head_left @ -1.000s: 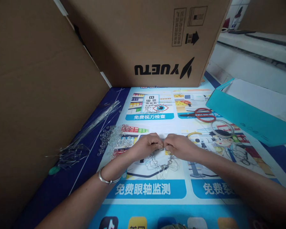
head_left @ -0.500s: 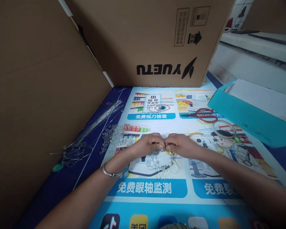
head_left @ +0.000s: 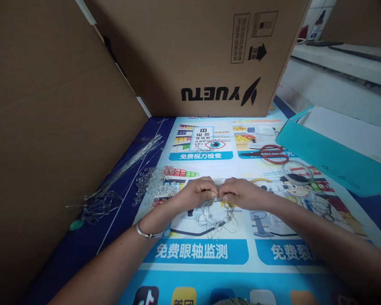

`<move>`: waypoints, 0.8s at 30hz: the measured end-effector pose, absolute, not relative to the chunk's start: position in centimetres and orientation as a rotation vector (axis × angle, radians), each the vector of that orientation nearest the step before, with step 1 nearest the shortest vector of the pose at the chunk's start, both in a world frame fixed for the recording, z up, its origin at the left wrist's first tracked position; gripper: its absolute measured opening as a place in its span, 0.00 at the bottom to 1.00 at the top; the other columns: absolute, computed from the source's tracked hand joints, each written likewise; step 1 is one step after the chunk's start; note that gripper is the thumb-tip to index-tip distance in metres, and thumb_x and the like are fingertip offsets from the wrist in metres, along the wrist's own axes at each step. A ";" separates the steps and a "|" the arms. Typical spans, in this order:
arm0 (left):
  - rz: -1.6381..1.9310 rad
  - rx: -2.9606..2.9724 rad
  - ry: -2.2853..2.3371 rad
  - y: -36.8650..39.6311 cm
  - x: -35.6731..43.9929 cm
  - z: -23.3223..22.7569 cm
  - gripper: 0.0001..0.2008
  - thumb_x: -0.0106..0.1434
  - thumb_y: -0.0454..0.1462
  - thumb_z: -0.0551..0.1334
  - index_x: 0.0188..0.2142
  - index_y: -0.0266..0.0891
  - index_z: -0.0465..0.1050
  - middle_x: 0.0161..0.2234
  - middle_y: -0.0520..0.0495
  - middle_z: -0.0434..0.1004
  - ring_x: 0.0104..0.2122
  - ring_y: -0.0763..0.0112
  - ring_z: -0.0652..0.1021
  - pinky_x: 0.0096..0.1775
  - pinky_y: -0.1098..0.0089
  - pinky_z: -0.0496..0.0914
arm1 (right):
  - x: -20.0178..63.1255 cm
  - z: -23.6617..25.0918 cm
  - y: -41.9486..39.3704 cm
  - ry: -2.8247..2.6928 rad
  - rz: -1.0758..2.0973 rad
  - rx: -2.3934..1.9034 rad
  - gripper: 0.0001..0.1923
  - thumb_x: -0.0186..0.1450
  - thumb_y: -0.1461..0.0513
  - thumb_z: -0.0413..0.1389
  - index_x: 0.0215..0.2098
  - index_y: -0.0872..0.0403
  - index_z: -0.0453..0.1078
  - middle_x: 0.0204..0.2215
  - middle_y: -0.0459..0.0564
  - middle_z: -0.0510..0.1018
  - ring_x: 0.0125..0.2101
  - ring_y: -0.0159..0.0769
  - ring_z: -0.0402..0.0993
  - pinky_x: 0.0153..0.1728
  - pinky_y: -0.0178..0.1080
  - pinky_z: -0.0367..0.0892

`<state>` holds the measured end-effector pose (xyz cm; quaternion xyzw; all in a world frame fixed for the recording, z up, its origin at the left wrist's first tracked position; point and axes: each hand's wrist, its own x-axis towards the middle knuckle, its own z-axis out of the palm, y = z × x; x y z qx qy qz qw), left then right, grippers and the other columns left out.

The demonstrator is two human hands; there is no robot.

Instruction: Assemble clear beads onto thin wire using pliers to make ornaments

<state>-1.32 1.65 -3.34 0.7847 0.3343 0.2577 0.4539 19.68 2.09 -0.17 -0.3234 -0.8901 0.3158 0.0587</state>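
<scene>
Two hands meet at frame centre: left hand (head_left: 198, 192) and right hand (head_left: 241, 192), fingertips pinched shut on a beaded wire piece (head_left: 216, 216) that droops onto the mat (head_left: 209, 271) beneath, seemingly for fine twisting. Loose beads (head_left: 152, 184) and wires (head_left: 120, 169) lie centre-left, within reach; scissors (head_left: 271, 153) upper right.

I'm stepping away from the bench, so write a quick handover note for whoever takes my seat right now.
Left hand and right hand: fingertips pinched together on the top of the beaded wire ring, which lies on the printed mat.
Loose clear beads left of the hands; spare wires further left; red scissors behind.
Done: ring partly beaded.
Left: the joint between the fingertips looks unfinished; hidden, so check it.
</scene>
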 end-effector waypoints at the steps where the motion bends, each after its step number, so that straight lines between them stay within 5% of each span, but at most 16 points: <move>1: 0.639 1.938 0.829 1.7 -1.3 -3.4 0.09 0.62 0.39 0.57 0.32 0.37 0.74 0.31 0.48 0.70 0.34 0.73 0.71 0.39 0.71 0.66 | 19.6 -0.1 1.9 -2.713 0.922 -1.000 0.07 0.62 0.64 0.47 0.30 0.53 0.67 0.29 0.46 0.70 0.33 0.32 0.65 0.33 0.33 0.56; 7: 0.633 1.938 0.837 1.7 -1.3 -3.3 0.09 0.62 0.39 0.57 0.31 0.37 0.73 0.31 0.48 0.70 0.34 0.73 0.72 0.39 0.71 0.66 | 19.0 0.2 0.6 -2.748 0.677 -1.235 0.15 0.57 0.50 0.53 0.35 0.52 0.66 0.31 0.47 0.72 0.31 0.35 0.66 0.26 0.33 0.51; 15: 0.635 1.958 0.798 1.7 -1.3 -3.2 0.09 0.63 0.38 0.57 0.32 0.36 0.73 0.31 0.47 0.70 0.33 0.73 0.71 0.39 0.71 0.66 | 18.9 -0.4 0.6 -2.625 0.860 -1.280 0.05 0.56 0.61 0.50 0.24 0.53 0.61 0.19 0.40 0.65 0.21 0.26 0.58 0.22 0.31 0.46; 24: 0.669 2.010 0.778 1.5 -1.0 -3.3 0.09 0.63 0.37 0.57 0.31 0.36 0.73 0.30 0.48 0.71 0.33 0.72 0.71 0.38 0.72 0.65 | 18.9 -1.0 0.9 -2.564 0.989 -1.200 0.04 0.53 0.66 0.48 0.21 0.54 0.61 0.18 0.40 0.65 0.20 0.25 0.57 0.21 0.31 0.46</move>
